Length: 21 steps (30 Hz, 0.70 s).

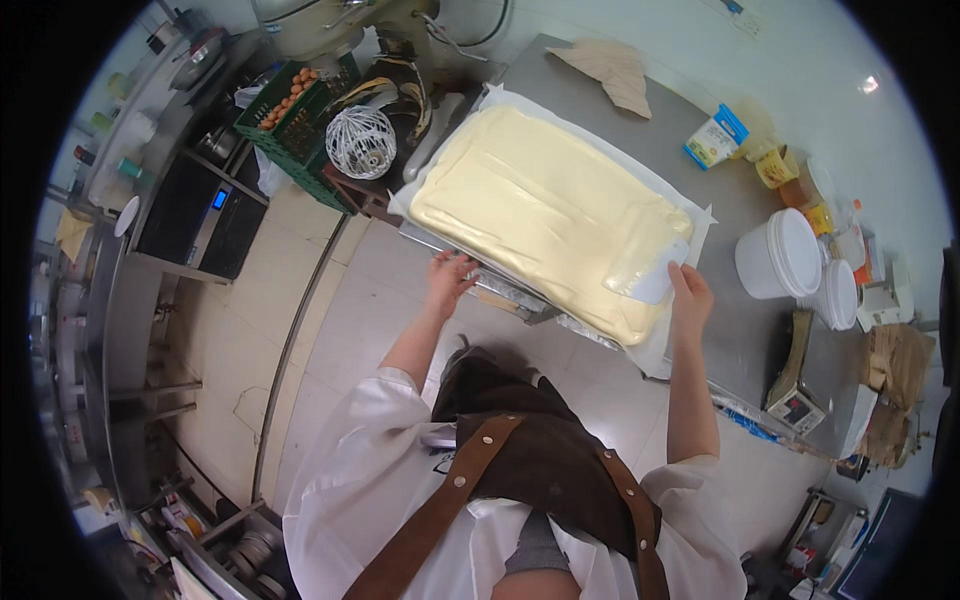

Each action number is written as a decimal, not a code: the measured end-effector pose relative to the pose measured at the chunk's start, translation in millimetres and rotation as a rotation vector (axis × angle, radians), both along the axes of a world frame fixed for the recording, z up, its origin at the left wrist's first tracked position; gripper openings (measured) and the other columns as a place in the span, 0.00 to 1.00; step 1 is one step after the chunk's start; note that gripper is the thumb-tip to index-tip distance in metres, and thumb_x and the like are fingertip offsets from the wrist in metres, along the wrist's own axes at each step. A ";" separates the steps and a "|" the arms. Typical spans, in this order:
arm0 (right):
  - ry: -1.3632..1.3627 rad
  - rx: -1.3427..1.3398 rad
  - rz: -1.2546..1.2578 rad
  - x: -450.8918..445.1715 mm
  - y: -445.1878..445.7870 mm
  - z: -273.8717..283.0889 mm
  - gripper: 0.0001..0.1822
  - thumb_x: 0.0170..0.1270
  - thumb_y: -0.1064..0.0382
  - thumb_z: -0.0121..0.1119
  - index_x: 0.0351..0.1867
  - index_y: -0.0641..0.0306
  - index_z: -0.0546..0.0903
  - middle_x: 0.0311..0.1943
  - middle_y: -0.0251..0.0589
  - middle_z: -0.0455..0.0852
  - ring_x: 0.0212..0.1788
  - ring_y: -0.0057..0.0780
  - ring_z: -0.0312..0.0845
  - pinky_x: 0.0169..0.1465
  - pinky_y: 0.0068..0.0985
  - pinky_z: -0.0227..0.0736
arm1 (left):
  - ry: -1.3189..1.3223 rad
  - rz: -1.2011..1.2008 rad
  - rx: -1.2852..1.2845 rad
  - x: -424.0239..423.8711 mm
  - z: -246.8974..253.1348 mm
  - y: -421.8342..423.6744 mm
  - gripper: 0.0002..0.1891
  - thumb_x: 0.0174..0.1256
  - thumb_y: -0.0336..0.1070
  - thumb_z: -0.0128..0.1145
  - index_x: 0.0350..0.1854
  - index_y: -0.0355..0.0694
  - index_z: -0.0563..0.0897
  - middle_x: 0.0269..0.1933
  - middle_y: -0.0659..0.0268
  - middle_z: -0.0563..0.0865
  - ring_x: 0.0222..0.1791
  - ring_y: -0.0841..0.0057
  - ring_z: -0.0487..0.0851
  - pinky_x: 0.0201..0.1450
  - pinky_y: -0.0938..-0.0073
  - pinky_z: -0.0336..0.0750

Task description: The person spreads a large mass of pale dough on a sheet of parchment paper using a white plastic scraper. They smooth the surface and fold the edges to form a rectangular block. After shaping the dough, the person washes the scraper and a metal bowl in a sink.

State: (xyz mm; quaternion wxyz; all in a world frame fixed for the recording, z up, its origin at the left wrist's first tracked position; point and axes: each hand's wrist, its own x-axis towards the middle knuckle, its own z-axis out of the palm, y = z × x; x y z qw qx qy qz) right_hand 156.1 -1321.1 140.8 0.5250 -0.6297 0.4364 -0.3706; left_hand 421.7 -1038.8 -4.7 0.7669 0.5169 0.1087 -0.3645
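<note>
A baking tray lined with white parchment paper lies on the steel worktop, filled with pale yellow batter whose surface shows spread marks. My right hand grips a translucent white plastic dough scraper at the tray's right end; the scraper's batter-smeared part rests on the batter. At the tray's near left edge is my left hand, its fingers apart and curled towards the rim. Whether its fingertips touch the rim cannot be told.
White lidded buckets, a blue-and-white carton and a kitchen scale stand on the steel worktop to the right. Brown paper lies behind the tray. To the left are a wire whisk attachment and a green crate with eggs.
</note>
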 end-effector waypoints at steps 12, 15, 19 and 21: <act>0.222 0.010 0.209 194.6 65.9 -58.4 0.15 0.58 0.57 0.70 0.37 0.69 0.86 0.30 0.37 0.88 0.33 0.19 0.81 0.40 0.19 0.74 | -0.343 0.074 0.409 117.1 11.9 78.4 0.24 0.68 0.47 0.55 0.59 0.38 0.69 0.50 0.58 0.79 0.50 0.69 0.80 0.46 0.66 0.79; 0.315 -0.102 0.197 247.5 93.0 -89.7 0.15 0.56 0.52 0.69 0.35 0.63 0.87 0.28 0.37 0.89 0.32 0.23 0.83 0.43 0.25 0.73 | -0.688 -0.075 0.552 147.4 12.4 59.7 0.24 0.61 0.44 0.63 0.54 0.35 0.73 0.43 0.58 0.80 0.40 0.73 0.81 0.40 0.72 0.77; 0.417 -0.200 0.226 295.6 123.5 -102.5 0.16 0.56 0.47 0.66 0.32 0.58 0.87 0.26 0.36 0.88 0.31 0.28 0.83 0.47 0.28 0.67 | -0.774 -0.299 0.664 163.3 10.2 48.3 0.25 0.52 0.36 0.64 0.53 0.34 0.74 0.34 0.59 0.81 0.31 0.69 0.80 0.38 0.69 0.76; 0.437 -0.177 0.210 309.4 134.2 -105.1 0.16 0.57 0.47 0.64 0.30 0.57 0.87 0.24 0.34 0.87 0.30 0.30 0.82 0.49 0.28 0.63 | -0.756 -0.286 0.640 162.9 6.9 49.6 0.23 0.52 0.35 0.62 0.52 0.35 0.74 0.33 0.60 0.81 0.29 0.69 0.80 0.37 0.69 0.76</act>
